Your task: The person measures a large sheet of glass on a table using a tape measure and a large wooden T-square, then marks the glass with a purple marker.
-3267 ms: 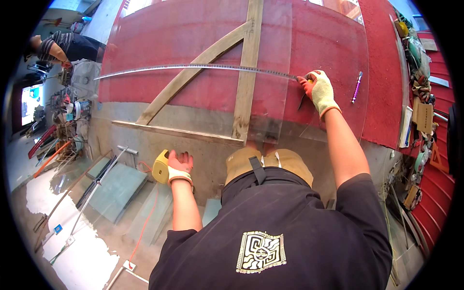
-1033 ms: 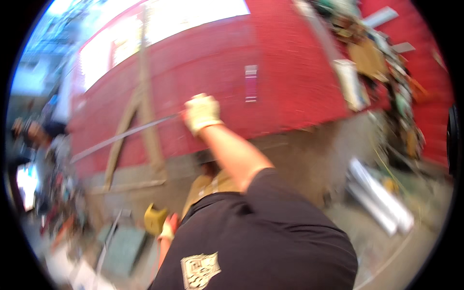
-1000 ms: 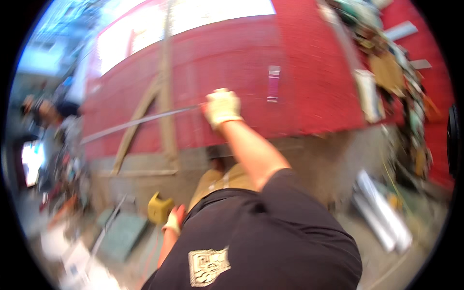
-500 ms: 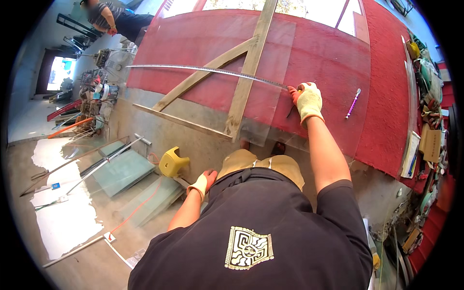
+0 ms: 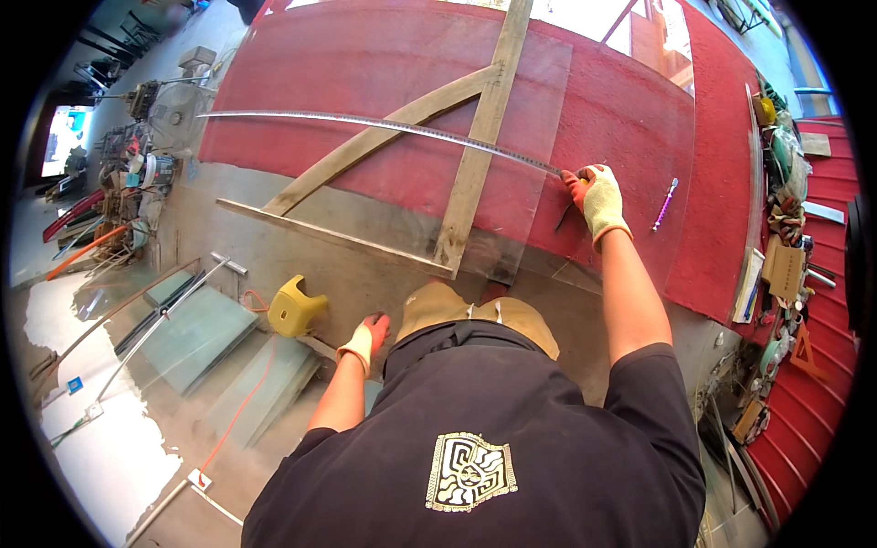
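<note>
My right hand (image 5: pixel 598 203), in a pale yellow glove with red fingers, is closed around a tape measure at the near side of the red-covered table (image 5: pixel 630 137). Most of its case is hidden by the glove. From there the silvery tape blade (image 5: pixel 320 115) runs out far to the left, crossing a wooden triangular frame (image 5: pixel 475 137) and a clear glass sheet (image 5: pixel 539 119). My left hand (image 5: pixel 364 340), gloved alike, hangs low beside my hip with nothing visible in it, its fingers loosely extended. To the right of my right hand lies a slim purple-and-white tool (image 5: pixel 665 205).
A yellow stool (image 5: pixel 294 309) stands on the floor left of my left hand. Beyond it are glass panes (image 5: pixel 206 329), a metal bar and an orange cord (image 5: pixel 239 402). Cluttered tools and a cardboard box (image 5: pixel 783 269) line the right side.
My view has shifted, and the person at the far left is mostly out of frame. My right hand still holds the tape measure; my left hand hangs slightly farther from my hip.
</note>
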A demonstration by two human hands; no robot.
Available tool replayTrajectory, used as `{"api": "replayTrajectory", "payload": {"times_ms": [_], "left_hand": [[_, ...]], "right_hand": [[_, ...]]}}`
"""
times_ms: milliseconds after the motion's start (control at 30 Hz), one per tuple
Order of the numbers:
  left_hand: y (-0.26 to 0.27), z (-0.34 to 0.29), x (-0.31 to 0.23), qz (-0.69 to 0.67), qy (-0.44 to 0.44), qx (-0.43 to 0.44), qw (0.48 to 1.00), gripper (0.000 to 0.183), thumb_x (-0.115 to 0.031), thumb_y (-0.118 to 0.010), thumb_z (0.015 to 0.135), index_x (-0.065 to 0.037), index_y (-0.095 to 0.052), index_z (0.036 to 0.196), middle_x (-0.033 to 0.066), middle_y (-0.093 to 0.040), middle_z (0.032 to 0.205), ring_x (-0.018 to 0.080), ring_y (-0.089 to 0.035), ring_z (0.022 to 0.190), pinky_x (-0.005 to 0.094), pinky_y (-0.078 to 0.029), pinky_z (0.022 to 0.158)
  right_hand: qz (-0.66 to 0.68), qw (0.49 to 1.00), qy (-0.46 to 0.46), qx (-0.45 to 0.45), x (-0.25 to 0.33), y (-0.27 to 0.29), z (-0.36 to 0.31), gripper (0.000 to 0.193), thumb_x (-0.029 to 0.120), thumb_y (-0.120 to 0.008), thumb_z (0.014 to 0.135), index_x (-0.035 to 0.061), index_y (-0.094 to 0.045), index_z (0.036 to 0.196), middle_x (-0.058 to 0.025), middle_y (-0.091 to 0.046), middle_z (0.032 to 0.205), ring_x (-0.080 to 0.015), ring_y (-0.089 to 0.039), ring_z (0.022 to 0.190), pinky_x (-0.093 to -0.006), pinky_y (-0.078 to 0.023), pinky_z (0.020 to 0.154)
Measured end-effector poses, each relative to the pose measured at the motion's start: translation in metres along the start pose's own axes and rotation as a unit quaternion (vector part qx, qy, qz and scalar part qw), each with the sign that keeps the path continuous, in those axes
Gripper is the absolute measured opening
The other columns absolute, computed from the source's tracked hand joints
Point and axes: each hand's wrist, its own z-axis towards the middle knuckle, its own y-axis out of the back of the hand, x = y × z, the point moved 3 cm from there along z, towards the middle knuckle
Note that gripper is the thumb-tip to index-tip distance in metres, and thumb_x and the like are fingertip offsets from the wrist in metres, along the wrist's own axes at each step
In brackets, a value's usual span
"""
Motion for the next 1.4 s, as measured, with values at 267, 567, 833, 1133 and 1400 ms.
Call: {"api": "replayTrajectory", "payload": {"times_ms": [267,567,833,1133,1400], "left_hand": [[0.076,0.071,0.044,0.0,-0.086,-0.11,0.99,0.054,-0.041,-0.054,0.1,0.0,-0.069,0.132,0.0213,-0.076,0.103,0.032,-0.072,0.097,0.0438,-0.055,0.09],[0.11,0.061,0.034,-0.094,0.01,-0.088,0.992,0.044,-0.035,-0.056,0.101,-0.004,-0.06,0.132,0.0162,-0.068,0.128,0.0338,-0.067,0.12,0.0481,-0.053,0.095],[0.086,0.038,0.019,-0.06,0.02,-0.071,0.995,0.046,-0.031,-0.056,0.101,-0.006,-0.058,0.139,0.015,-0.066,0.135,0.0338,-0.065,0.123,0.0497,-0.052,0.102],[0.2,0.067,0.025,-0.197,-0.192,-0.611,0.742,0.035,-0.031,-0.06,0.104,-0.01,-0.066,0.132,0.0047,-0.068,0.119,0.0174,-0.057,0.1,0.037,-0.05,0.09],[0.242,0.032,-0.108,-0.296,-0.408,-0.555,0.662,0.043,-0.018,-0.057,0.108,-0.003,-0.054,0.148,0.0074,-0.065,0.113,0.0181,-0.059,0.102,0.032,-0.048,0.095]], "right_hand": [[-0.002,0.992,0.11,0.058,-0.009,0.011,0.01,0.041,0.043,-0.07,0.099,0.003,-0.073,0.089,-0.0216,-0.071,0.096,-0.0389,-0.068,0.098,-0.0488,-0.054,0.086],[0.311,0.838,-0.077,0.441,0.029,0.068,-0.035,0.034,0.034,-0.071,0.105,0.0001,-0.076,0.108,-0.0044,-0.077,0.097,-0.0119,-0.066,0.083,-0.03,-0.055,0.077],[0.476,0.752,-0.019,0.456,0.064,0.056,-0.071,0.032,0.033,-0.068,0.107,0.0014,-0.075,0.107,-0.0024,-0.076,0.089,-0.0078,-0.06,0.071,-0.0256,-0.048,0.063],[0.644,0.631,-0.032,0.431,0.062,0.06,-0.097,0.039,0.036,-0.066,0.108,-0.0017,-0.072,0.115,-0.0077,-0.076,0.097,-0.0126,-0.065,0.066,-0.0273,-0.055,0.058],[0.741,0.546,-0.114,0.373,0.009,0.014,-0.085,0.045,0.04,-0.058,0.11,-0.0017,-0.068,0.123,-0.0088,-0.074,0.09,-0.0171,-0.066,0.061,-0.0323,-0.055,0.051]]}}
